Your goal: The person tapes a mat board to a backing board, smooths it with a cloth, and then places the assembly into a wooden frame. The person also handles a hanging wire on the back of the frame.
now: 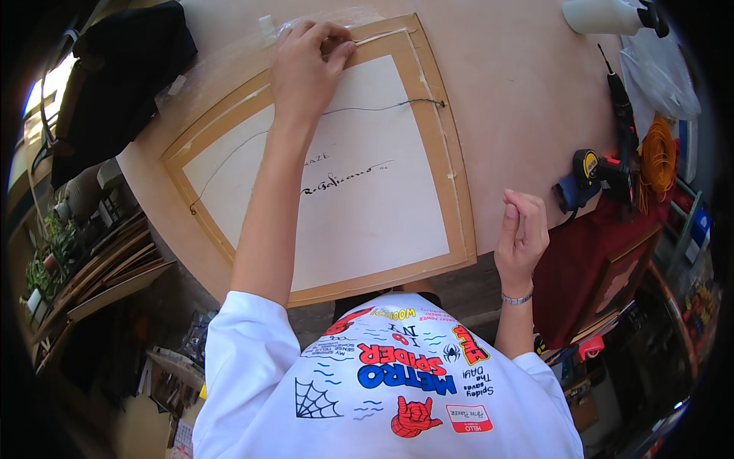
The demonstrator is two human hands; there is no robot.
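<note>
A picture frame (462, 197) lies face down on the pale table, its light wooden back around a white panel with handwriting. A thin hanging wire (365, 109) sags across the panel between two side fixings. At the frame's far edge, my left hand (310, 73) has its fingers bent and drawn together beside a whitish strip (382, 35) along the wood. Whatever those fingers pinch is hidden. To the right of the frame, my right hand (522, 233) is raised near the table's edge with curled fingers and thumb together. I cannot make out anything in it.
A black bag (126, 84) sits at the far left, near crumpled clear plastic (218, 73). On the right are a white bottle (600, 17), a screwdriver-tipped tool (618, 96), a cordless drill (608, 172) and a coil of orange cord (658, 153). Wooden strips (111, 264) are stacked at left.
</note>
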